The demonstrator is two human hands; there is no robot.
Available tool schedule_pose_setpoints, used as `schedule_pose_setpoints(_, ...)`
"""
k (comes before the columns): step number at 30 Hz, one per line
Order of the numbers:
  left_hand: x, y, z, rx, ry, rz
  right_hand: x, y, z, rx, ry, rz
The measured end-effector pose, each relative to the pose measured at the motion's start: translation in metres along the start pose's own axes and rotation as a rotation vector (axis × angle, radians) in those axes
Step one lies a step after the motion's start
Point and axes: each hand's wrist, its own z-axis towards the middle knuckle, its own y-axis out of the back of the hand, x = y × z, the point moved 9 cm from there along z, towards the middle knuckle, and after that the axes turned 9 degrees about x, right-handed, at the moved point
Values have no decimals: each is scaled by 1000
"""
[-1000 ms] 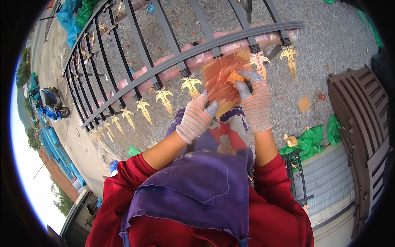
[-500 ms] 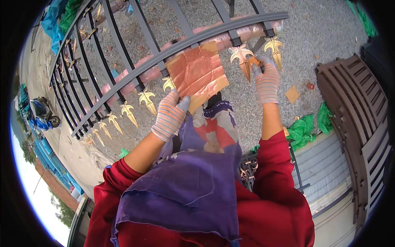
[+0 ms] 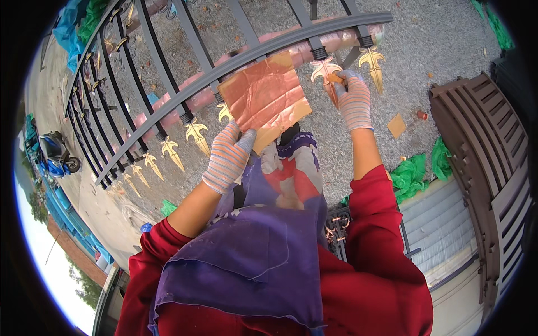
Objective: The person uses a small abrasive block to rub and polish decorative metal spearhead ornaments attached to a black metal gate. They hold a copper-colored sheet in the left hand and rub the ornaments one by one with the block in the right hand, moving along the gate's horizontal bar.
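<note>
My left hand [image 3: 228, 158], in a striped knit glove, grips the lower left corner of a creased cardboard sheet [image 3: 266, 95] coated in coppery paint. My right hand [image 3: 355, 105], in a matching glove, pinches a small orange-brown piece [image 3: 335, 78], perhaps sponge, against a spear-shaped finial [image 3: 324, 68]. That finial looks pinker than the gold finial [image 3: 371, 67] to its right. Both sit along the curved rail [image 3: 213, 74] of a dark metal fence panel. Behind the cardboard, another gold finial [image 3: 224, 112] is partly hidden.
More gold finials [image 3: 196, 134] line the rail to the left. A pink plastic-wrapped support [image 3: 342, 42] lies under the panel. Brown slatted panels [image 3: 476, 134] stand at the right, near green plastic [image 3: 412, 173]. A cardboard scrap [image 3: 397, 126] lies on the gravel, and a motorbike [image 3: 56, 154] stands far left.
My right hand has shifted slightly left, bringing the small piece further onto the pinkish finial. The cardboard in my left hand has moved a little left and up.
</note>
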Motion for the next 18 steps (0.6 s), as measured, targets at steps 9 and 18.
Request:
schedule_pose_setpoints(9,33,8,-9,-82,290,-457,-11,3,-67,52,-109,107)
schedule_pose_setpoints(18,-18,26,1,-93,-138,141,-41,-37,-69,302,-146,-228)
